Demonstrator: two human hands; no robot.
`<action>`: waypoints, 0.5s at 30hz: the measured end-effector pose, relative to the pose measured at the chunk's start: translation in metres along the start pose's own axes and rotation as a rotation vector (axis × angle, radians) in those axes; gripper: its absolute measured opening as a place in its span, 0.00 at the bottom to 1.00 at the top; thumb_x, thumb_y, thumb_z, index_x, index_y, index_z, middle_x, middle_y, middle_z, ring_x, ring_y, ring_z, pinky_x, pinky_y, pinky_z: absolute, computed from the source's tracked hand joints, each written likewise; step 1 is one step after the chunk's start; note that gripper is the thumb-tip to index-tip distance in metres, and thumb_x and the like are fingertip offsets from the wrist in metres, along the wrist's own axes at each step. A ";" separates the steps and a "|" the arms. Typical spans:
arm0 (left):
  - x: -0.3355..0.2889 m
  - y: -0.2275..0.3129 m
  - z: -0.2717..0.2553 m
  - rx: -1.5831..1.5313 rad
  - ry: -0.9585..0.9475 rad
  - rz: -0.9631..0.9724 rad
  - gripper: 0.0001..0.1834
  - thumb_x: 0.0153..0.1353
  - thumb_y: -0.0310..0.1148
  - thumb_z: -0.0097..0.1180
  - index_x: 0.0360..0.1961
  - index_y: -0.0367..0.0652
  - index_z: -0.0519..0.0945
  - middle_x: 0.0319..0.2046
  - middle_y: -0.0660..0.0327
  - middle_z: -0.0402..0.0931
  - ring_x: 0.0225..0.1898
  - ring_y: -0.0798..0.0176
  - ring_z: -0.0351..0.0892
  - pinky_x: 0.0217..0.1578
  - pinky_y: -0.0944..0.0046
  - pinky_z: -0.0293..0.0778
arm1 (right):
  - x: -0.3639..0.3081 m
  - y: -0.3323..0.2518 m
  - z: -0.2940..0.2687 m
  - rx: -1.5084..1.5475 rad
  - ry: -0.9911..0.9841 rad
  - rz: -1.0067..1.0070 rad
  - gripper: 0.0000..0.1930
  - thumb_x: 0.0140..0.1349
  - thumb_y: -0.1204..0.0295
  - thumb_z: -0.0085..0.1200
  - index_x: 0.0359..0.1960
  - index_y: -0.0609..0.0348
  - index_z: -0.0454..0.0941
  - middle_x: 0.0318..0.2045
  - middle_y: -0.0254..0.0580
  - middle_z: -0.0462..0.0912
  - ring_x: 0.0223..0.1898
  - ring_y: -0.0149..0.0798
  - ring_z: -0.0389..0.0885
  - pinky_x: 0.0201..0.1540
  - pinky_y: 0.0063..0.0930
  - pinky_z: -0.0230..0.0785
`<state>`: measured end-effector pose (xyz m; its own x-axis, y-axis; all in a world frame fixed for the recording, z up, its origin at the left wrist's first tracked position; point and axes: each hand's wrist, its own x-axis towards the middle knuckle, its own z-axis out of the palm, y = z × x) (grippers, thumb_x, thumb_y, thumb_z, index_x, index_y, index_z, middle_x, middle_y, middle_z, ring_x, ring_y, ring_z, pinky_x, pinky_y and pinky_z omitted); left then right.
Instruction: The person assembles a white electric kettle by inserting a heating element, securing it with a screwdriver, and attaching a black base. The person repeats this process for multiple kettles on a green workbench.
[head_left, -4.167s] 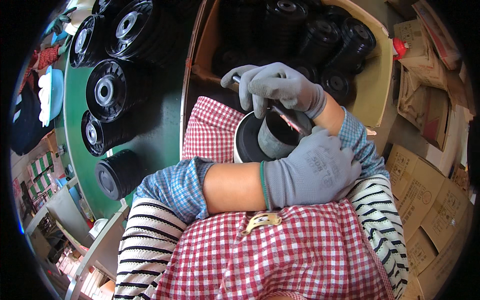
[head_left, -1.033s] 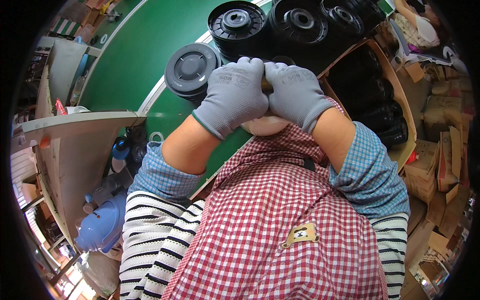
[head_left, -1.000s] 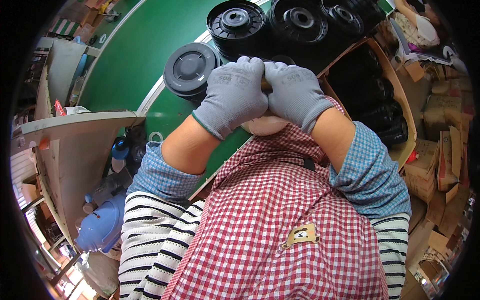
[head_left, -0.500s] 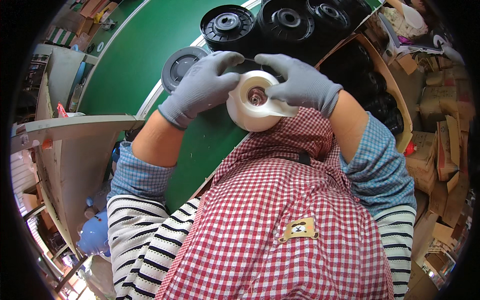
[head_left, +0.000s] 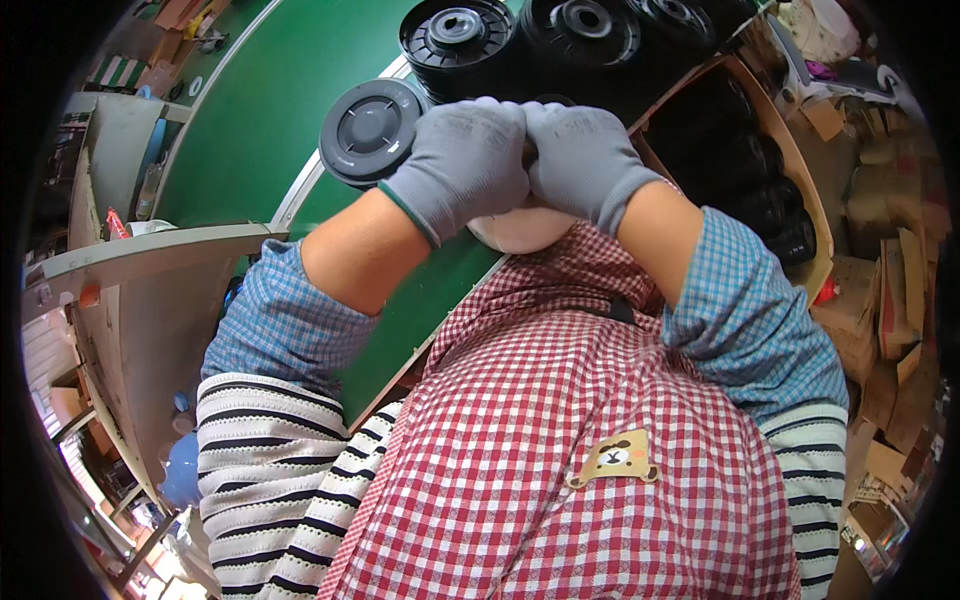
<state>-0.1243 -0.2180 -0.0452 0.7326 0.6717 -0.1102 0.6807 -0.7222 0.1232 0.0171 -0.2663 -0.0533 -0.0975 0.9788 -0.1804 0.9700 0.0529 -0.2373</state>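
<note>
Both my hands wear grey knit gloves and meet over the top of a white rounded pot [head_left: 522, 232] standing at the near edge of the green table. My left hand [head_left: 468, 160] is closed, knuckles up, its fingertips turned out of sight. Against it presses my right hand [head_left: 582, 158], likewise curled into a fist. Whatever the fingers grip is hidden beneath the gloves, as is the pot's mouth. Only the pot's lower rounded side shows below the hands. Just left of my left hand lies a dark grey round lid-like disc [head_left: 370, 130].
Stacks of black round ribbed parts [head_left: 457, 35] stand at the back. On the right a cardboard box [head_left: 822, 225] holds more black parts. A grey-white frame [head_left: 165, 245] juts in at the left of the green table [head_left: 260, 120]. Flattened cartons [head_left: 885, 320] are piled far right.
My hands have come together over the pot, fingers curling from a loose pinch into fists. They now cover the pot's mouth, which showed before.
</note>
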 end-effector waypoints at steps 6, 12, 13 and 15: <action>-0.003 -0.031 0.000 -0.298 0.023 0.070 0.24 0.57 0.44 0.63 0.47 0.35 0.82 0.42 0.47 0.82 0.46 0.45 0.84 0.48 0.52 0.79 | 0.009 0.024 -0.003 0.363 -0.063 -0.113 0.32 0.58 0.56 0.64 0.61 0.62 0.74 0.53 0.53 0.84 0.52 0.52 0.84 0.55 0.41 0.78; -0.064 -0.051 0.023 -0.905 0.359 0.046 0.34 0.54 0.39 0.64 0.61 0.32 0.75 0.58 0.43 0.76 0.60 0.45 0.77 0.63 0.53 0.70 | -0.032 0.066 -0.005 0.858 0.038 0.086 0.43 0.63 0.56 0.63 0.73 0.67 0.61 0.69 0.63 0.69 0.69 0.51 0.71 0.70 0.38 0.65; -0.073 -0.049 0.026 -0.790 0.348 0.059 0.39 0.52 0.40 0.67 0.63 0.31 0.72 0.61 0.41 0.73 0.64 0.41 0.72 0.66 0.51 0.67 | -0.039 0.060 -0.002 0.859 0.034 0.050 0.41 0.64 0.56 0.62 0.74 0.65 0.60 0.69 0.61 0.69 0.67 0.50 0.72 0.68 0.38 0.67; -0.079 -0.044 0.037 -0.582 0.439 0.098 0.46 0.49 0.46 0.71 0.66 0.33 0.69 0.65 0.41 0.68 0.67 0.38 0.67 0.68 0.46 0.63 | -0.054 0.049 -0.001 0.846 0.028 -0.021 0.38 0.67 0.58 0.58 0.75 0.61 0.60 0.68 0.57 0.70 0.64 0.47 0.75 0.64 0.39 0.71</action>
<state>-0.2122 -0.2459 -0.0784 0.6382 0.7012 0.3178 0.4108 -0.6593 0.6297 0.0700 -0.3167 -0.0544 -0.0971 0.9844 -0.1467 0.4730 -0.0840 -0.8770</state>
